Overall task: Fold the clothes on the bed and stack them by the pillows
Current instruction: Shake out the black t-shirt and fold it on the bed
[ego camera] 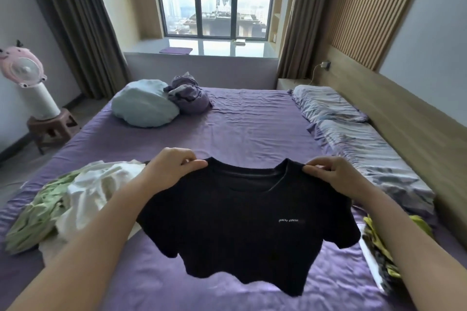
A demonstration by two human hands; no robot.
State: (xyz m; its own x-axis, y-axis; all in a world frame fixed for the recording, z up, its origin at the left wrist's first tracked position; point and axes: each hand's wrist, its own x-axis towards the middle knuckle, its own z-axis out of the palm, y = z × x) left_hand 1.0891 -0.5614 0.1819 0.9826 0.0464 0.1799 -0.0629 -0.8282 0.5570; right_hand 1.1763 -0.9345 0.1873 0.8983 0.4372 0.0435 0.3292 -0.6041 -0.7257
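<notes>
A black short-sleeved T-shirt (242, 225) with small pale lettering on the chest hangs spread open above the near edge of the purple bed (252, 124). A crumpled white and green pile of clothes (68, 207) lies at the bed's near left edge. A yellow-green and black garment (381, 250) lies at the near right. Two striped pillows (353, 131) line the right edge.

Clothes pile (75, 199) left on the bed (252, 121), pillows (353, 134) along its right, shirt (242, 222) between
</notes>
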